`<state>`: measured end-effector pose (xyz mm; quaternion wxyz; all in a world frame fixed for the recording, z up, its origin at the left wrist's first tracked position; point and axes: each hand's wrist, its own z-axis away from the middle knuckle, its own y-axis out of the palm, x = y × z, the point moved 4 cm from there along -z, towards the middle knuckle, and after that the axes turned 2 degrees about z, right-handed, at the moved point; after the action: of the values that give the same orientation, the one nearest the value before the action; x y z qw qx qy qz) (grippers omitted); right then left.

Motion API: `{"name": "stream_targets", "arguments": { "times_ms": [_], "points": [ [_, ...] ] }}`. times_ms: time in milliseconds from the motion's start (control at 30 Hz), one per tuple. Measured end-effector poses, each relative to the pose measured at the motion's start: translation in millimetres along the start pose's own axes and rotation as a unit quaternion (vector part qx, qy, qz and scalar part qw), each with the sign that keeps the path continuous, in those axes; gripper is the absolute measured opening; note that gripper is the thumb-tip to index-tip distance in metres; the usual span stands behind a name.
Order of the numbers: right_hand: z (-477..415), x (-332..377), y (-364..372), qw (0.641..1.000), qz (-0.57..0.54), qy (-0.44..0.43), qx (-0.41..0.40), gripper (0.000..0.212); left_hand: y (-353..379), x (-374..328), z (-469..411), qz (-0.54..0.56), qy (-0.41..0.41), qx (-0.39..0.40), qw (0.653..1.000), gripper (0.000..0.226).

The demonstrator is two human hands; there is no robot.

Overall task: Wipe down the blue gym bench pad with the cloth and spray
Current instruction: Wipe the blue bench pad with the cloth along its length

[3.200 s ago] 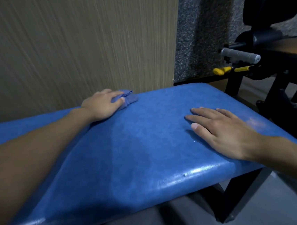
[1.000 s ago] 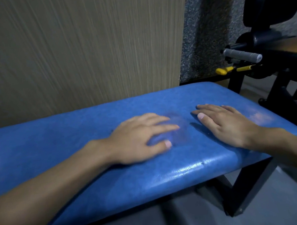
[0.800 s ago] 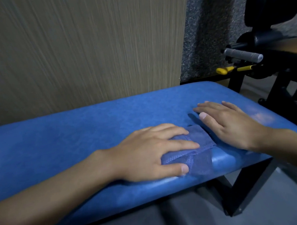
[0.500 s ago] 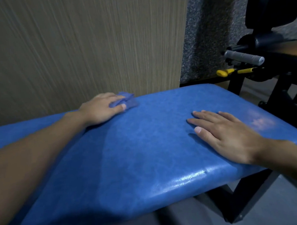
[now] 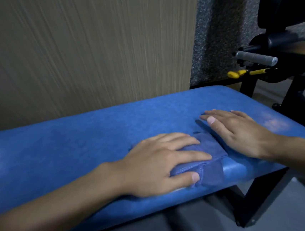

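The blue gym bench pad (image 5: 72, 141) runs across the view from left to right. My left hand (image 5: 158, 167) lies on a folded blue cloth (image 5: 211, 147) at the pad's near edge and presses it down with fairly straight fingers. Part of the cloth hangs over that edge. My right hand (image 5: 239, 131) rests flat on the pad just right of the cloth, fingers spread and holding nothing. No spray bottle is in view.
A wood-grain wall panel (image 5: 85, 47) stands right behind the bench. To the right is a black gym machine (image 5: 283, 9) with a grey handle (image 5: 256, 59) and a yellow lever (image 5: 237, 73). The bench's black leg (image 5: 258, 202) stands on grey floor.
Half a second ago my left hand held the cloth at the pad's far edge by the wall. It has swept the cloth back to the near edge. My right hand stayed put.
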<state>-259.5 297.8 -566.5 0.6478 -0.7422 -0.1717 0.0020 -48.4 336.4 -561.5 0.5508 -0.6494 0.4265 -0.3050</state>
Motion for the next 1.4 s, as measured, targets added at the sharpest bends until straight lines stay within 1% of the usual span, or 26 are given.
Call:
{"name": "stream_targets", "arguments": {
  "times_ms": [100, 200, 267, 333, 367, 400, 467, 533, 600, 633, 700, 800, 867, 933, 1000, 1133, 1200, 1267, 1333, 1400],
  "points": [
    [-0.9, 9.2, -1.5, 1.0, -0.006, -0.011, -0.009, 0.086, -2.4, 33.9, -5.8, 0.033, -0.054, 0.018, 0.998, 0.051],
    [2.5, 16.5, 8.2, 0.998, 0.03, -0.027, 0.037, 0.084, -2.4, 103.9, -6.3, 0.047, -0.144, 0.01, 0.988, 0.057],
    [3.5, 17.5, 13.3, 0.997, 0.054, -0.03, 0.055, 0.084, -6.3, 167.5, 4.3, 0.037, -0.221, -0.017, 0.974, 0.065],
    [3.3, 18.4, 13.9, 0.996, 0.062, -0.027, 0.054, 0.083, -14.3, 221.1, 19.9, 0.015, -0.307, -0.033, 0.951, 0.074],
    [3.0, 18.9, 13.8, 0.996, 0.064, -0.027, 0.052, 0.081, -17.5, 236.0, 25.7, 0.009, -0.34, -0.033, 0.94, 0.074],
    [2.7, 19.0, 13.8, 0.996, 0.064, -0.026, 0.052, 0.079, -18.6, 243.0, 27.8, 0.002, -0.362, -0.028, 0.932, 0.07],
    [1.8, 18.8, 14.5, 0.996, 0.065, -0.028, 0.051, 0.08, -15.2, 233.2, 22.5, -0.036, -0.359, -0.024, 0.932, 0.062],
    [1.2, 17.6, 15.5, 0.996, 0.064, -0.027, 0.049, 0.083, -13.0, 198.9, 17.8, -0.071, -0.33, -0.018, 0.941, 0.065],
    [0.3, 15.0, 16.4, 0.997, 0.057, -0.027, 0.051, 0.084, -12.7, 157.2, 18.5, -0.051, -0.301, -0.008, 0.952, 0.067],
    [-0.5, 14.2, 16.3, 0.997, 0.048, -0.028, 0.053, 0.084, -11.5, 134.6, 19.5, -0.04, -0.271, 0.001, 0.962, 0.066],
    [-3.5, 10.9, 16.0, 0.998, 0.015, -0.022, 0.059, 0.088, -9.1, 79.3, 20.9, -0.033, -0.184, 0.017, 0.982, 0.061],
    [-9.3, 6.9, 7.9, 0.999, -0.038, -0.001, 0.021, 0.094, -3.7, 12.5, 24.4, -0.03, -0.061, 0.006, 0.998, 0.052],
    [-9.7, 9.7, 5.3, 1.0, -0.029, 0.0, 0.011, 0.086, -2.6, 3.2, 24.8, -0.031, -0.035, -0.012, 0.999, 0.049],
    [-8.7, 14.4, 10.0, 0.999, 0.005, -0.012, 0.034, 0.08, -4.2, 17.8, 22.9, -0.012, -0.046, -0.016, 0.999, 0.049],
    [-7.7, 15.7, 16.9, 0.997, 0.04, -0.027, 0.052, 0.083, -3.9, 46.7, 18.7, -0.001, -0.074, -0.012, 0.997, 0.05],
    [-7.8, 12.5, 18.3, 0.998, 0.036, -0.028, 0.054, 0.082, -8.6, 142.7, 19.9, 0.013, -0.205, -0.011, 0.979, 0.061],
    [-7.2, 13.3, 18.3, 0.997, 0.046, -0.028, 0.052, 0.081, -15.4, 199.6, 31.8, -0.003, -0.274, -0.021, 0.961, 0.066],
    [-7.1, 14.3, 19.1, 0.997, 0.05, -0.028, 0.053, 0.081, -21.5, 238.1, 45.3, -0.019, -0.347, -0.033, 0.937, 0.069],
    [-7.4, 15.4, 18.8, 0.997, 0.053, -0.028, 0.054, 0.081, -21.0, 247.1, 47.7, -0.043, -0.387, -0.036, 0.92, 0.062],
    [-7.5, 16.2, 18.4, 0.997, 0.057, -0.027, 0.052, 0.081, -17.4, 228.9, 40.6, -0.066, -0.371, -0.034, 0.926, 0.053]
  ]
}}
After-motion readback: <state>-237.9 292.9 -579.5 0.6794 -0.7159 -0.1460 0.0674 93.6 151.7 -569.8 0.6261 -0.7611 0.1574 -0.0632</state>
